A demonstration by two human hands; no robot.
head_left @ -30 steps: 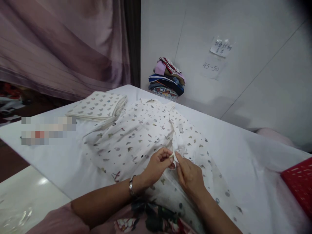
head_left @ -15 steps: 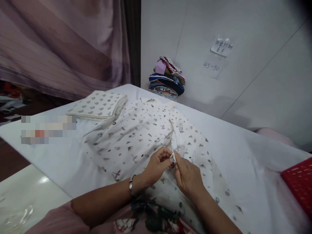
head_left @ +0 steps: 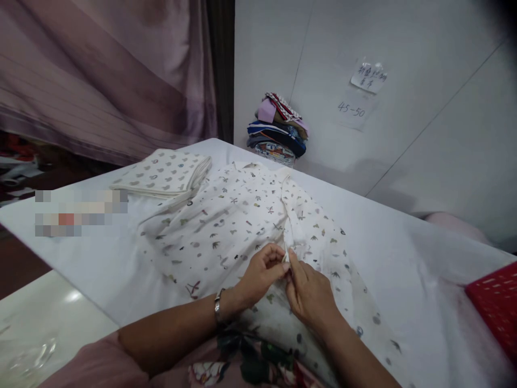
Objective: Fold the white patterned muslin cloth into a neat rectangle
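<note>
We see the garment (head_left: pixel 242 210) spread over the middle of the table (head_left: pixel 379 231), with a folded cloth (head_left: pixel 165 172) just beside it at centre left. Our left hand (head_left: pixel 260 275) and right hand (head_left: pixel 313 293) meet on the garment, below the centre of the frame. Behind the table's far edge, at upper centre, we have a stack of clothes (head_left: pixel 277 129) near the wall (head_left: pixel 436 54). Two papers (head_left: pixel 368 75) hang on that wall at upper right, one above the other. A curtain (head_left: pixel 100 64) hangs at upper left, and a basket (head_left: pixel 495 307) sits at lower right.
</note>
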